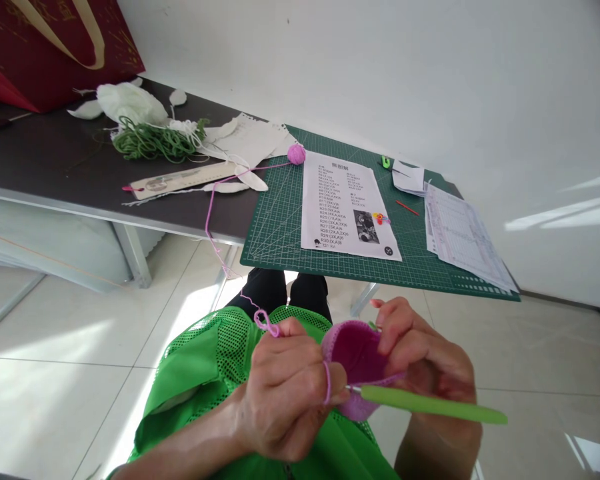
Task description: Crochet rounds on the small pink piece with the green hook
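open floor left, table edge ahead

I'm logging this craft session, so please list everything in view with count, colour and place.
crochet piece: one, purple, cup-shaped, held between both hands
crochet hook: one, green handle, in the right hand's grip
yarn ball: one, pink, on the mat's far left corner, strand running to the left hand
cutting mat: one, green, on the table's right end
pattern sheet: one, white, mid-mat
paper stack: white, at the mat's right edge
green yarn: one tangle, far side of the dark table
ruler: one, pale, on the table
bag: one, red, top left
left hand: one, yarn looped over a finger
right hand: one, gripping hook and piece
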Motion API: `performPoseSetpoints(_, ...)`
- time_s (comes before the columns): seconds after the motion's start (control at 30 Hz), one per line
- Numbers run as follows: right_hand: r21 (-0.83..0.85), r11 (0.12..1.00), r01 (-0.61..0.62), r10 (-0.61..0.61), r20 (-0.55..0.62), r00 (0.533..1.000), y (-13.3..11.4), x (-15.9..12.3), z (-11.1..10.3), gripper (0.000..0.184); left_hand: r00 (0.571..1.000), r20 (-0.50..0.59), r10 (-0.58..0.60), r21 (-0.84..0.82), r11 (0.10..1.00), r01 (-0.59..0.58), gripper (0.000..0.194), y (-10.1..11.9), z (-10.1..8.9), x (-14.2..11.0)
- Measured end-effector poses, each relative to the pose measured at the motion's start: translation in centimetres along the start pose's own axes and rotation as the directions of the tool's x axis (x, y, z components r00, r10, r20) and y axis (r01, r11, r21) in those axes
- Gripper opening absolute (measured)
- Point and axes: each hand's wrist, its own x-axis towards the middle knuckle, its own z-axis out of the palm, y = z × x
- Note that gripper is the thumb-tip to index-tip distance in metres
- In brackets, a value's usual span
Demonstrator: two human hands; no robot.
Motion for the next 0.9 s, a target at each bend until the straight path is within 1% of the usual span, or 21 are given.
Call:
performPoseSetpoints(0.07,0.011,1.000,-0.006,0.006,-0.004,1.000,0.2,0.0,-0.5,0.016,1.000,-0.001,0.018,0.013,1.000,-0.018,0.026,0.1,-0.1,-0.1)
performPoseSetpoints(0.13,0.016,1.000,0.005,-0.006,0.020,1.000,0.3,0.2,-0.9,0.012,1.000,-0.004,0.022,0.021,1.000,-0.022,0.025,0.1,0.0,-0.2)
performPoseSetpoints(0.2,0.024,0.999,0.025,-0.027,0.053,0.998,0.4,0.4,-1.2,0.011,1.000,-0.004,0.026,0.026,0.999,-0.026,0.024,0.1,0.0,-0.3)
performPoseSetpoints(0.27,0.036,0.999,0.028,-0.030,0.059,0.998,0.4,0.4,-1.3,0.011,1.000,0.000,0.029,0.026,0.999,-0.029,0.023,0.2,0.1,-0.3)
performPoseSetpoints(0.47,0.046,0.999,-0.022,0.022,0.000,1.000,0.0,-0.1,-0.3,0.015,1.000,0.000,-0.010,0.013,1.000,0.010,0.021,0.2,0.3,-0.3)
performPoseSetpoints(0.6,0.008,1.000,0.000,0.000,-0.035,0.999,-0.4,-0.3,0.5,0.019,0.999,0.003,-0.032,-0.015,0.999,0.032,0.019,0.3,0.5,-0.2)
performPoseSetpoints(0.7,-0.017,1.000,0.004,-0.005,-0.042,0.999,-0.4,-0.4,0.2,0.019,0.999,0.009,-0.048,-0.043,0.998,0.048,0.021,0.3,0.4,-0.1)
performPoseSetpoints(0.8,-0.041,0.999,-0.001,0.000,-0.036,0.999,-0.2,-0.6,-0.5,0.019,0.995,0.020,-0.094,-0.094,0.991,0.096,0.025,0.4,0.3,0.2)
performPoseSetpoints(0.87,-0.060,0.998,-0.009,0.008,-0.016,1.000,-0.2,-0.8,-0.9,0.010,0.986,0.049,-0.162,-0.145,0.975,0.167,0.024,0.5,0.3,0.5)
performPoseSetpoints(0.9,-0.065,0.998,-0.015,0.015,0.007,1.000,-0.2,-0.9,-0.9,0.009,0.977,0.071,-0.201,-0.176,0.962,0.211,0.023,0.5,0.3,0.6)
